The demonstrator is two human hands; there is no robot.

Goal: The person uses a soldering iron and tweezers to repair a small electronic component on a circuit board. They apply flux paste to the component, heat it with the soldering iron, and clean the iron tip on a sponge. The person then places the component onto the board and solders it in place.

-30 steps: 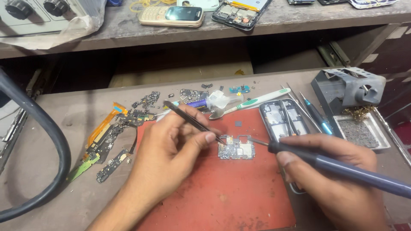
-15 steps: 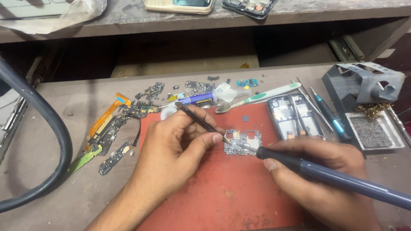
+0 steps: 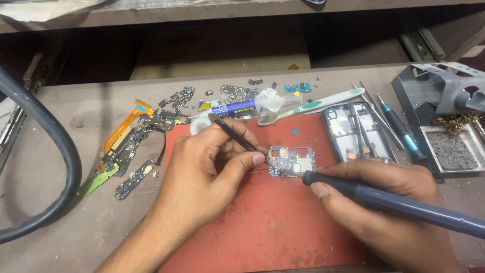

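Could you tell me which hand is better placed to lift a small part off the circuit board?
Left, probably: the left hand holds the tweezers with tips at the circuit board; the right hand is occupied gripping the soldering iron.

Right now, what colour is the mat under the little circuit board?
Red mat, clearest in the head view.

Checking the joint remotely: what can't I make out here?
Head view:
- Soldering iron tip on the circuit board: too small to judge the joint.
- Iron's rear: cut off by the right edge.
- Tweezers tips: hidden by the left hand.
- Right hand palm: cut off below.
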